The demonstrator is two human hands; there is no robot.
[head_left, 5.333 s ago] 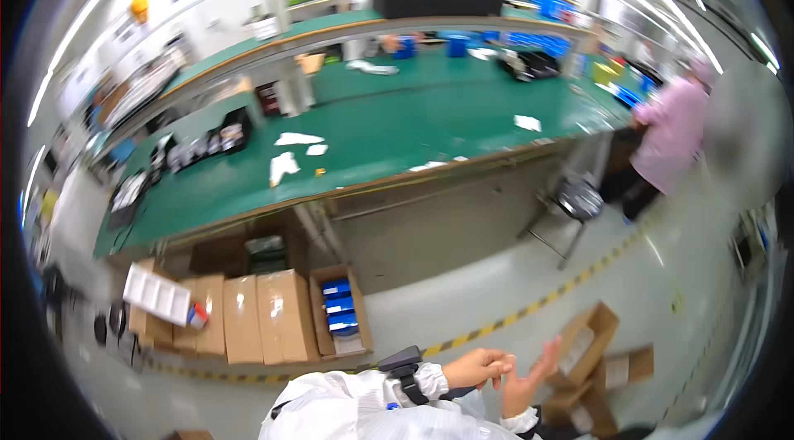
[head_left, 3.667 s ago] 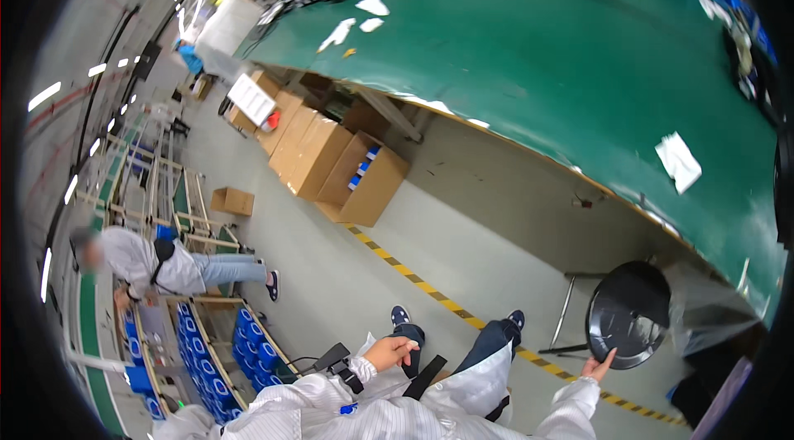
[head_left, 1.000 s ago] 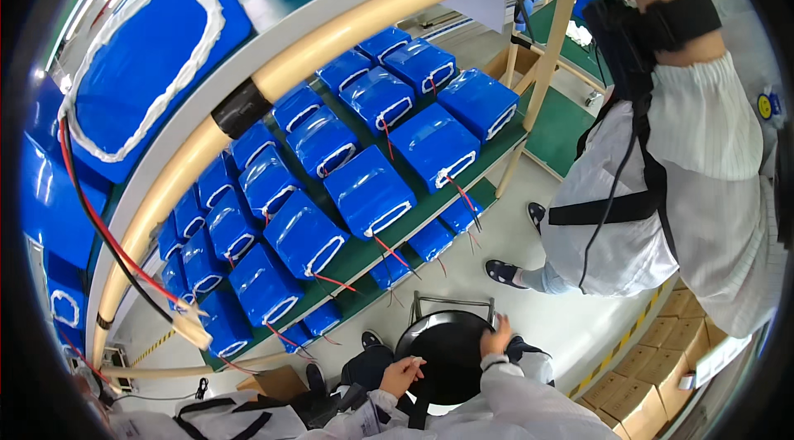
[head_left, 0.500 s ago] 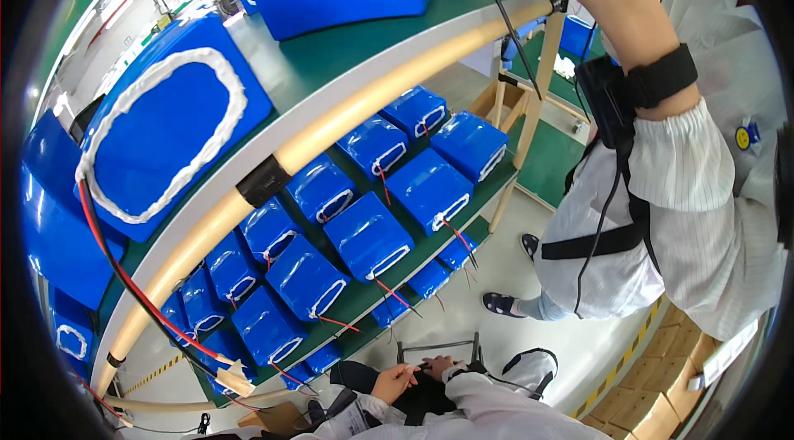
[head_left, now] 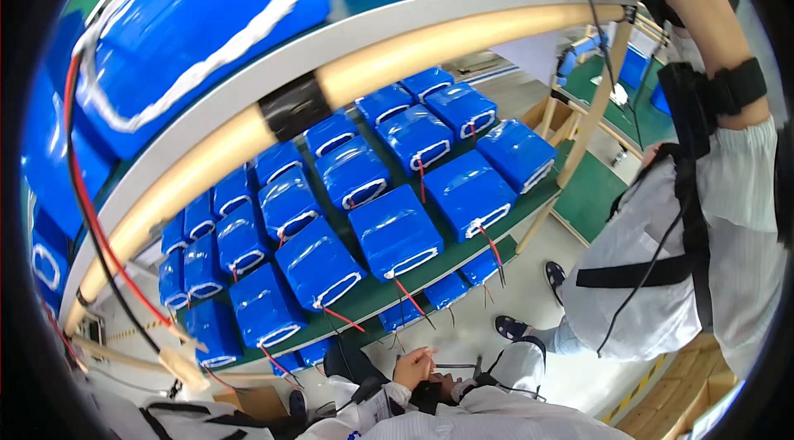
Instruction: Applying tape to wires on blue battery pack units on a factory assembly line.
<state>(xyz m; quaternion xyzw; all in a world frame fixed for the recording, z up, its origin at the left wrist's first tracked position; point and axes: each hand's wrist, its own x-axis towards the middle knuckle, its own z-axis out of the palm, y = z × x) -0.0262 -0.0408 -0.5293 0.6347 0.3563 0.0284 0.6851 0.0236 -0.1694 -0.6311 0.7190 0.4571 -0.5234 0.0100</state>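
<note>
My left hand is low in the centre, its fingers pressed together. Beside and slightly right of it is my right hand, partly shaded, its fingers hard to make out. Any small thing between the two is hidden. Both are in front of my white coat, well away from the shelf. Beyond them, rows of blue wrapped battery packs, with white-sealed ends and red and black leads, lie on a green lower shelf.
A large blue battery pack sits close by on the upper shelf, its leads ending in a taped tip. The shelf's cream tube crosses the view. A co-worker's raised forearm, with a black wrist strap, enters from the right. Cardboard boxes stand lower right.
My view has shifted, so the shelf and packs lie differently in it. My hands stay close together, the left raised slightly. The co-worker's forearm appears farther right.
</note>
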